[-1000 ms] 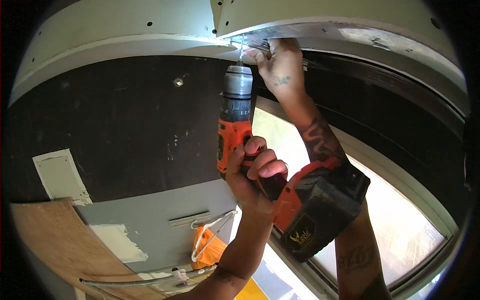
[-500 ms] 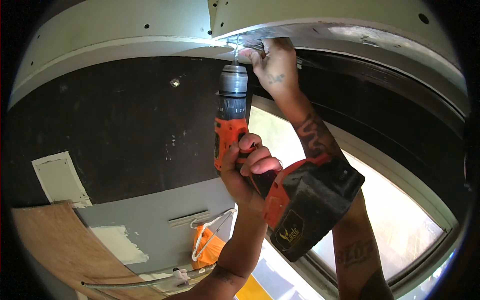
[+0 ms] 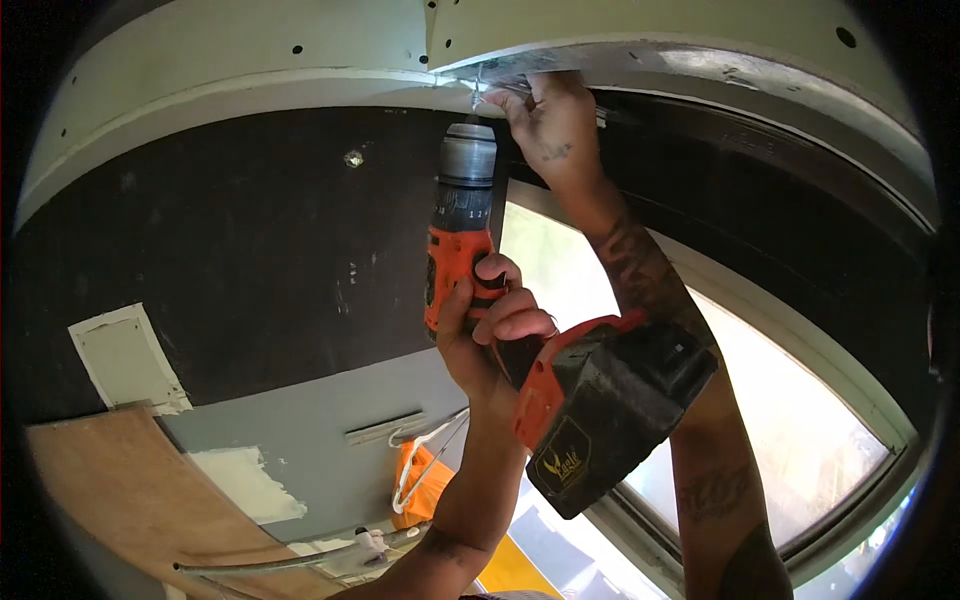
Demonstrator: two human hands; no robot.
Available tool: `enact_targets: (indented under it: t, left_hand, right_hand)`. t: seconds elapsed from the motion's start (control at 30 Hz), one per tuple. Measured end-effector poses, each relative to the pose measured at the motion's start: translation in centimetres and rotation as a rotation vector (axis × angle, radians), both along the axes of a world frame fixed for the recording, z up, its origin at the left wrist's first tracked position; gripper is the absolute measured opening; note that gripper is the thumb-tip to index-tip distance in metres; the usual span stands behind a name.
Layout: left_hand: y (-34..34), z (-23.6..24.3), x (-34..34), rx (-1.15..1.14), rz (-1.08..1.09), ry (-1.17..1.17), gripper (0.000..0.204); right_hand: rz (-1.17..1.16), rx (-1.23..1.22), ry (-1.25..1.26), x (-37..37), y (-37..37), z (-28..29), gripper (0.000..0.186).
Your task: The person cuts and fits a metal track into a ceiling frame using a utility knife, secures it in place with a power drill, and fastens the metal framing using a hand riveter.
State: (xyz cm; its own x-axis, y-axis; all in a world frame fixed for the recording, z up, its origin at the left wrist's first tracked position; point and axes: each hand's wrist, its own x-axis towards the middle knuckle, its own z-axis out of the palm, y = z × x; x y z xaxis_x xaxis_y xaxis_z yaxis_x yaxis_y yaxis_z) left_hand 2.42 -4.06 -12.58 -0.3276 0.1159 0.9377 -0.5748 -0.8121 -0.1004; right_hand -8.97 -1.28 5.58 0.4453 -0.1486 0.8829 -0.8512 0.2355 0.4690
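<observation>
My left hand is wrapped round an orange and black cordless drill, held upright with its black battery toward me. Its metal chuck points up at a screw or bit just under the ceiling panel's edge; which one I cannot tell. My right hand is raised beside that tip at the underside of the panel, thumb toward the screw or bit, fingers bent and partly hidden, so what they grip is unclear.
A dark wall with a pale patch spans the background. A bright window is at right. Lower left are a plywood sheet, an orange bag with white hangers, and a pipe.
The drill in my left hand has shifted slightly left and up in view. My right hand stays at the panel edge, its forearm a little further right at the bottom.
</observation>
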Motion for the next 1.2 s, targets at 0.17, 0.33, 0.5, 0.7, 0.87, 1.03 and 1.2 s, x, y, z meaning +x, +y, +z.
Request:
enact_targets:
  t: [0.17,0.33,0.5,0.7,0.87,1.03,1.2]
  left_hand:
    - [-0.6,-0.3,-0.3,0.008,0.098,-0.007,0.022]
    - [-0.4,-0.1,0.3,-0.063,0.198,-0.03,0.023]
    - [-0.7,-0.5,-0.5,0.007,0.176,-0.116,0.022]
    - [-0.2,-0.1,-0.8,-0.01,0.141,-0.036,0.02]
    - [-0.1,0.2,-1.0,-0.02,0.042,0.011,0.019]
    - [0.4,0.2,-0.6,0.04,-0.026,0.008,0.018]
    - [0.2,0.1,-0.8,0.002,0.018,0.003,0.016]
  right_hand:
    - [-0.087,0.024,0.021,0.4,0.3,0.0,0.027]
    - [-0.096,0.037,-0.083,0.5,0.7,-0.2,0.021]
    - [-0.085,-0.044,0.019,0.2,0.1,-0.4,0.015]
    - [-0.018,-0.064,0.033,0.0,-0.2,0.2,0.012]
    - [-0.036,-0.097,0.012,-0.4,-0.2,-0.1,0.01]
    - [-0.05,-0.104,0.009,-0.4,-0.3,-0.2,0.01]
    - [-0.031,-0.104,-0.002,-0.8,-0.1,-0.4,0.009]
